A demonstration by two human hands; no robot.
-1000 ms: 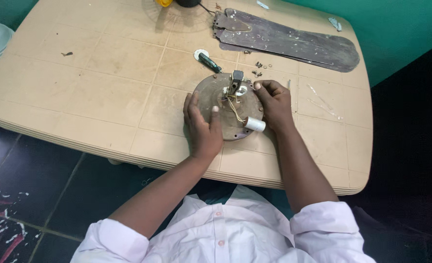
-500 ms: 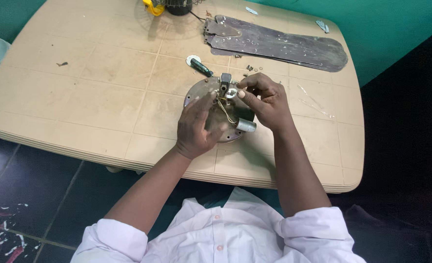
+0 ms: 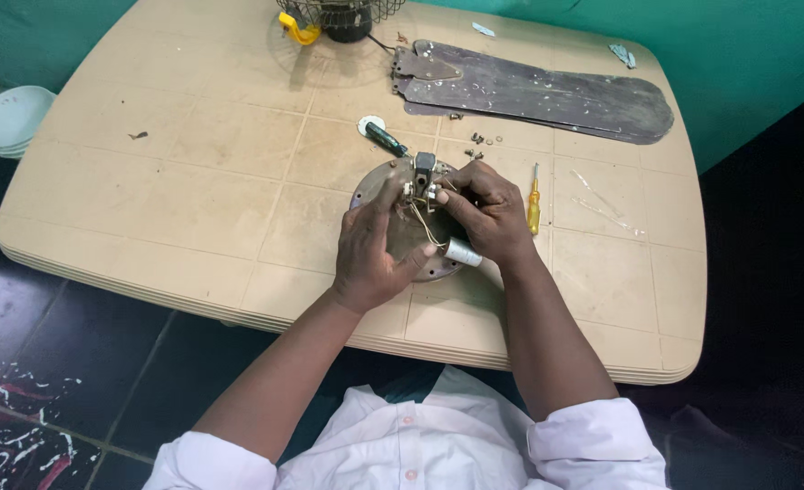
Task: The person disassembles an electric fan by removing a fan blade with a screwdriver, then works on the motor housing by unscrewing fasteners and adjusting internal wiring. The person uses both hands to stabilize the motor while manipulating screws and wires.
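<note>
- Left hand (image 3: 372,254) clasped on rim of round, rusty metal fan motor plate (image 3: 393,191).
- Right hand (image 3: 485,213) pinching thin wires (image 3: 423,224) beside white cylindrical capacitor (image 3: 463,252).

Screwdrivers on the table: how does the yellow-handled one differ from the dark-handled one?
The yellow-handled screwdriver lies just right of the right hand, running roughly toward and away from the person. The dark-handled screwdriver lies slantwise beyond the round metal plate, its far end by a small white disc. The yellow one looks slimmer, with its thin shaft showing; the dark one looks stubbier. Both lie flat on the beige table, and neither hand holds them.
</note>
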